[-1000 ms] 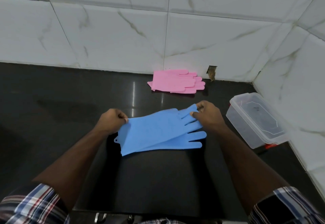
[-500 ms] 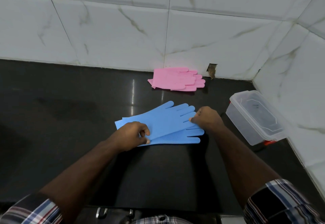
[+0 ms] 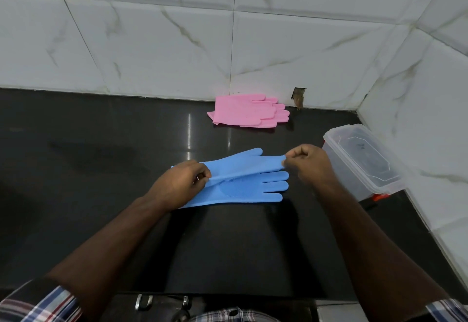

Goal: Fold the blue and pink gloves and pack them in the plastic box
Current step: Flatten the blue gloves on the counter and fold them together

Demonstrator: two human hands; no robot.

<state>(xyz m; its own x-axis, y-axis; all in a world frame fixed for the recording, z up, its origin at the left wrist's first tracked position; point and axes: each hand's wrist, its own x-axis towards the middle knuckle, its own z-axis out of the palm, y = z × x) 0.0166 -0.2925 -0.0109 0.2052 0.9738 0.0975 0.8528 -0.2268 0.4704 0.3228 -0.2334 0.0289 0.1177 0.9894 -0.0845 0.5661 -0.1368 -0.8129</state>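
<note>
While both hands pinch its ends, upper blue glove (image 3: pixel 243 167) lifts.

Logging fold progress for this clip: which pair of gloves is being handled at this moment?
The blue gloves: left hand and right hand pinch the top glove's ends. The pink gloves lie untouched by the wall.

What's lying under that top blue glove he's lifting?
A second blue glove lies flat on the black counter beneath the top blue glove, palm bumps and fingers showing. Its cuff end is hidden under the left hand.
</note>
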